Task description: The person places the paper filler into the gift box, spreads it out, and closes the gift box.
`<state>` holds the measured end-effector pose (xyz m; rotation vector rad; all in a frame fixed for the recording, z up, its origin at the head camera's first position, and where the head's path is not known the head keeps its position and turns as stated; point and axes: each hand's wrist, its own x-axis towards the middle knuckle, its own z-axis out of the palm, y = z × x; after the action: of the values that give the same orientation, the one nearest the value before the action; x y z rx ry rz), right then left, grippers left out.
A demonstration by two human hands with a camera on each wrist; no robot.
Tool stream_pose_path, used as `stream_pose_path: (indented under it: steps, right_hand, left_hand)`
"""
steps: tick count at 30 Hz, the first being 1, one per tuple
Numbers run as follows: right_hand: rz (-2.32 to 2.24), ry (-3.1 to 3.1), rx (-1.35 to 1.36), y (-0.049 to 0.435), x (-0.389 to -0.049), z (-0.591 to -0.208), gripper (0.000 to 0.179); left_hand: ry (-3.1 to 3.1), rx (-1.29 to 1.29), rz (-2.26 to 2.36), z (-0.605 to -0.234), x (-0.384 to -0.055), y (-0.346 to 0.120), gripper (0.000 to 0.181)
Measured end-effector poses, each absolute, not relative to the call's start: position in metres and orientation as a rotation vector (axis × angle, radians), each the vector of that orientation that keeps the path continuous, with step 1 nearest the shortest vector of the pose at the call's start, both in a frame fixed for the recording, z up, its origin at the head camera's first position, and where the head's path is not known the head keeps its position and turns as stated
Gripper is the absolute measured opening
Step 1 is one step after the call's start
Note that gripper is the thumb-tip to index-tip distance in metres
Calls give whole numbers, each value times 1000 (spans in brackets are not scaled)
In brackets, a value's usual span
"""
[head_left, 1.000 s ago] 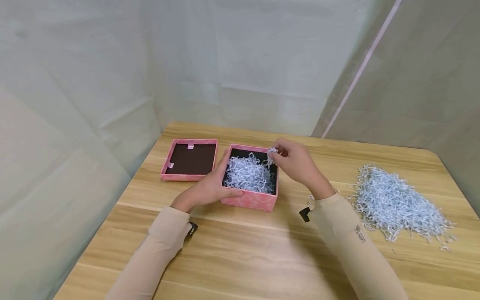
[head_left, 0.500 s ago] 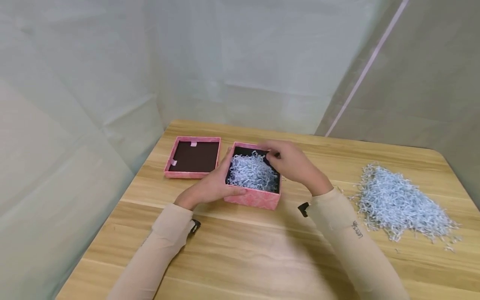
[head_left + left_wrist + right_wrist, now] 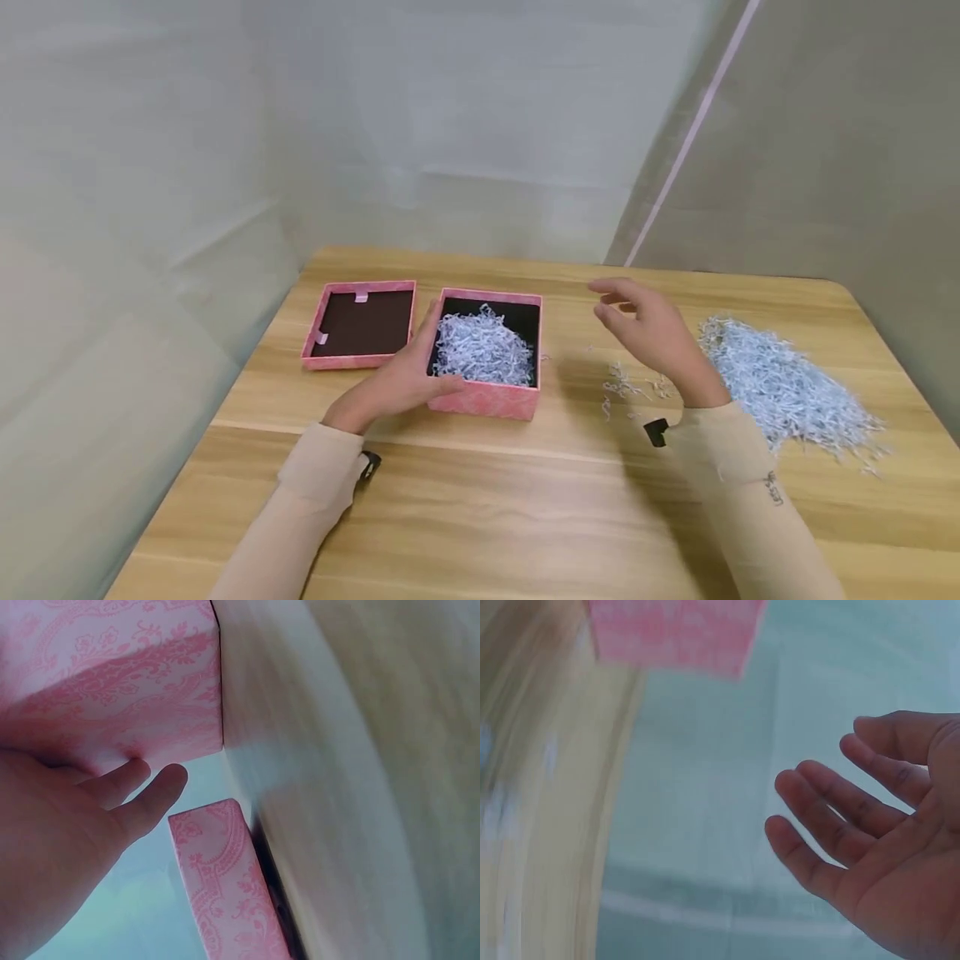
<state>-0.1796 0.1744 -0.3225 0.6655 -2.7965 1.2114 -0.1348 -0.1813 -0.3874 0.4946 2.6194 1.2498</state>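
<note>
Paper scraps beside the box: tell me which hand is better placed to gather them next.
Right hand, likely: it is empty and hovers near the scraps, while the left hand rests against the box.

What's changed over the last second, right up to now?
The right hand has let go of its shredded paper and moved right, away from the pink box, toward the loose pile. The left hand still rests against the box, and the pink lid lies unmoved beside it.
</note>
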Motion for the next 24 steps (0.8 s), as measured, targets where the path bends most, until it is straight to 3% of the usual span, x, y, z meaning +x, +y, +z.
stream_pose_path:
  steps: [11,16,20,24]
  right_hand:
    - [798,-3107,456,314,-152,-331,85]
    - [667,-3318,361,346,-149,-356,105]
    - [541,-3400,419,351,-148,-377,100]
    - [454,-3348,525,347,-148,-389,72]
  left_hand:
    - [2619,474,1212,-387,-136,-181,116]
    - [2622,481,1227,-387,-136,-184,116]
    - [2618,482,1243,-389,-136,-184,116]
    - [2620,492,1235,-390,-138,-182,117]
